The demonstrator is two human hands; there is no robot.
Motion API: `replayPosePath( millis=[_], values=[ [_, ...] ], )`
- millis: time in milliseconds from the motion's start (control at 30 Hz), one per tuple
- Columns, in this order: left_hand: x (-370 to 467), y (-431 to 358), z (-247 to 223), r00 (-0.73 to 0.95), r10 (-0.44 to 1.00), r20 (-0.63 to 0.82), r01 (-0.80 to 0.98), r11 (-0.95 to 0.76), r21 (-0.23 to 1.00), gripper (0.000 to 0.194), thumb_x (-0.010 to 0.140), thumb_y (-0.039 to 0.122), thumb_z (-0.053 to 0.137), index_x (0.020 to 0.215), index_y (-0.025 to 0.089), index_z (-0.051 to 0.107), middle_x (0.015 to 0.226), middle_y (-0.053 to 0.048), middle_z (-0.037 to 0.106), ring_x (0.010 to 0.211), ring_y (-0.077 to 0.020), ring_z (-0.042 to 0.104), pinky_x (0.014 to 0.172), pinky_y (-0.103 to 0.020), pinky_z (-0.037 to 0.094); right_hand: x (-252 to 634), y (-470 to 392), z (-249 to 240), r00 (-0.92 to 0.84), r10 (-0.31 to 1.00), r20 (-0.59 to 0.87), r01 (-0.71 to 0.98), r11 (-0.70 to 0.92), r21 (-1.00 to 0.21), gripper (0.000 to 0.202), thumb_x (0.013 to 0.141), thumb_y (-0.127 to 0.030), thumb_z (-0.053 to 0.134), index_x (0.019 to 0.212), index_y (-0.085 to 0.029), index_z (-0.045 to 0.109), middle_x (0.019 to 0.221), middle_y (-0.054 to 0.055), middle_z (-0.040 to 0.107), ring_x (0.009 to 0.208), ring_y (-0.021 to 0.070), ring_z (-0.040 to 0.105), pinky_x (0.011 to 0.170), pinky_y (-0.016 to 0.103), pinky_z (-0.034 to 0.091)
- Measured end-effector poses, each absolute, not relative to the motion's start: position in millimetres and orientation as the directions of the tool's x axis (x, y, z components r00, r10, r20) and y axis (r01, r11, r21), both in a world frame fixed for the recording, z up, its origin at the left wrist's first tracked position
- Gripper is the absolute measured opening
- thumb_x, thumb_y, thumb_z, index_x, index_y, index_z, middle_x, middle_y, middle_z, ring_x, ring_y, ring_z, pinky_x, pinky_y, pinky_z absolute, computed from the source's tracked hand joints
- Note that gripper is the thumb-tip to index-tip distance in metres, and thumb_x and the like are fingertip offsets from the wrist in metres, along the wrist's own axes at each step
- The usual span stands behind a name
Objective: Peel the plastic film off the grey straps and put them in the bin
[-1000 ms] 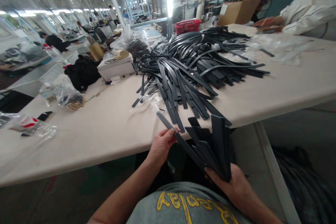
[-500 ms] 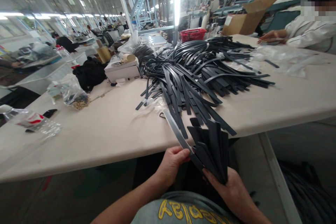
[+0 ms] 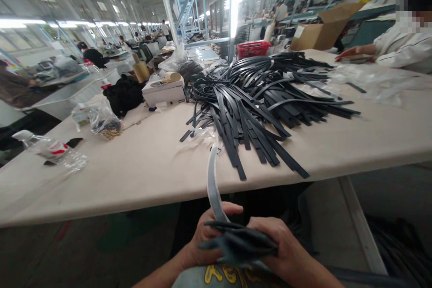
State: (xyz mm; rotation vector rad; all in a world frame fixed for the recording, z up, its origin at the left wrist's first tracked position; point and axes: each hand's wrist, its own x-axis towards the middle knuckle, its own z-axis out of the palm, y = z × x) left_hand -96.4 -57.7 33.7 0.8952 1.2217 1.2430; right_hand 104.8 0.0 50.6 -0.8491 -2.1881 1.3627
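The right hand [image 3: 278, 243] is closed around a bundle of dark strips [image 3: 243, 245], held below the table's near edge, in front of the person's shirt. The left hand [image 3: 204, 238] is against the bundle's other side, its fingers partly bent and partly hidden by the strips; how firmly it grips I cannot tell. A pale grey strip [image 3: 212, 184] rises from beside the left hand and curves over the edge of the table [image 3: 135, 175], its far end near crumpled clear plastic [image 3: 202, 137]. Beyond lies a large heap of black straps [image 3: 236, 112]. A clear plastic bottle [image 3: 56, 149] lies on its side farther left.
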Motion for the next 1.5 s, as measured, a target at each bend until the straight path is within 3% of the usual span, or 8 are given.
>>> replayPosePath(
  millis=[233,367,467,700,933,1100,1267,1500],
  values=[
    [-112,-84,14,-0.245,0.965,-0.094,-0.096,0.072,0.993,0.032,0.068,0.053,0.075,0.059,0.023,0.075,0.076,-0.009,0.072,0.082,-0.03,0.065,0.079,-0.042,0.053,94,-3,48,-0.774,0.632,-0.022,0.298,0.333,-0.895,0.013,0.079,-0.027,0.063,0.069,-0.018,0.063,0.066,0.0,0.063,0.06,0.0155,0.052,0.056,0.024,0.041],
    [-121,-104,18,-0.556,0.827,-0.079,-0.097,0.03,0.995,0.03,0.061,0.043,0.083,0.088,0.029,0.079,0.11,-0.008,0.072,0.106,-0.034,0.061,0.093,-0.043,0.049,85,-3,47,-0.81,0.586,-0.012,0.306,0.406,-0.861,0.007,0.074,-0.016,0.061,0.067,-0.018,0.06,0.064,-0.002,0.061,0.059,0.0132,0.052,0.055,0.022,0.035],
    [-118,-111,15,-0.667,0.733,-0.129,-0.15,0.037,0.988,0.043,0.063,0.043,0.082,0.103,0.028,0.076,0.112,-0.006,0.071,0.108,-0.0309,0.061,0.094,-0.039,0.049,69,0,45,-0.834,0.552,0.003,0.307,0.468,-0.828,0.008,0.069,-0.01,0.057,0.067,-0.017,0.059,0.063,-0.003,0.06,0.057,0.0118,0.051,0.054,0.021,0.032],
    [-111,-108,-24,-0.586,0.765,-0.267,-0.297,0.104,0.949,0.032,0.059,0.046,0.084,0.073,0.018,0.076,0.073,-0.002,0.072,0.08,-0.0239,0.064,0.079,-0.035,0.051,28,7,44,-0.871,0.489,0.052,0.25,0.531,-0.809,0.012,0.081,-0.021,0.057,0.072,-0.016,0.064,0.065,-0.001,0.062,0.059,0.0137,0.054,0.055,0.022,0.036],
    [-126,-117,-37,-0.671,0.697,-0.255,-0.285,0.075,0.956,0.039,0.06,0.052,0.081,0.058,0.014,0.071,0.052,0.002,0.055,0.057,-0.0124,0.048,0.059,-0.026,0.042,37,11,24,-0.898,0.435,-0.065,0.294,0.485,-0.824,0.023,0.087,-0.03,0.055,0.073,-0.017,0.067,0.067,0.001,0.067,0.063,0.0178,0.06,0.058,0.024,0.043],
    [-116,-110,-17,-0.487,0.843,-0.23,-0.271,0.105,0.957,0.044,0.063,0.057,0.078,0.067,0.013,0.077,0.061,-0.002,0.061,0.062,-0.0135,0.049,0.062,-0.027,0.042,30,16,20,-0.895,0.445,-0.007,0.263,0.516,-0.815,0.026,0.089,-0.035,0.054,0.077,-0.017,0.068,0.069,0.002,0.067,0.064,0.0189,0.06,0.06,0.026,0.046],
    [-122,-109,-10,-0.622,0.776,-0.107,-0.205,-0.029,0.978,0.033,0.072,0.047,0.076,0.081,0.016,0.078,0.08,-0.004,0.069,0.078,-0.0177,0.057,0.076,-0.029,0.046,32,20,21,-0.896,0.444,0.004,0.258,0.527,-0.81,0.03,0.09,-0.038,0.053,0.073,-0.017,0.066,0.066,0.001,0.064,0.061,0.0179,0.057,0.055,0.025,0.045],
    [-117,-106,-9,-0.538,0.819,-0.199,-0.286,0.045,0.957,0.043,0.067,0.056,0.077,0.07,0.013,0.078,0.064,-0.002,0.063,0.064,-0.0141,0.05,0.067,-0.029,0.044,28,22,16,-0.894,0.446,0.046,0.233,0.549,-0.802,0.026,0.088,-0.037,0.054,0.078,-0.018,0.069,0.068,0.002,0.068,0.064,0.0198,0.061,0.059,0.026,0.049]
  ],
)
